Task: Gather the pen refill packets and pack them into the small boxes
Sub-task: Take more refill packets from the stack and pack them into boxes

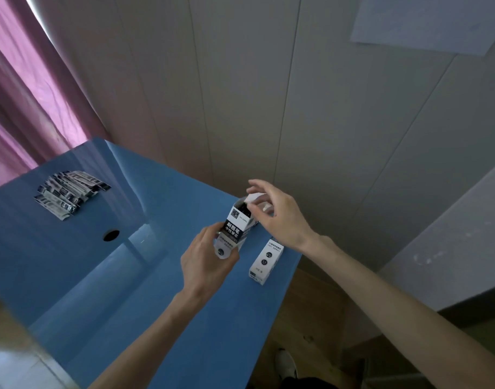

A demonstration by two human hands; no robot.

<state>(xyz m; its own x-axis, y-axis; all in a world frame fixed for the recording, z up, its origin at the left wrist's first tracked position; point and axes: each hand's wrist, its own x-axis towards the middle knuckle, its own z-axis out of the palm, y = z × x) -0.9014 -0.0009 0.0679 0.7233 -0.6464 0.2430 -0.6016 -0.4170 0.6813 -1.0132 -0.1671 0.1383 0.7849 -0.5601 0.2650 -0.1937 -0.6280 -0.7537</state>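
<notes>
The open small box is steadied upright near the blue table's right edge by the left hand gripping its base, so the right hand can pinch its top flap; a second box lies beside, refill packets piled well apart

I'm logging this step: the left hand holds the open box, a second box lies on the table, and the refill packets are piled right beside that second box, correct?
Not quite. The head view shows the refill packets piled at the blue table's far left, well apart from the second box. The left hand does hold the open box.
</notes>
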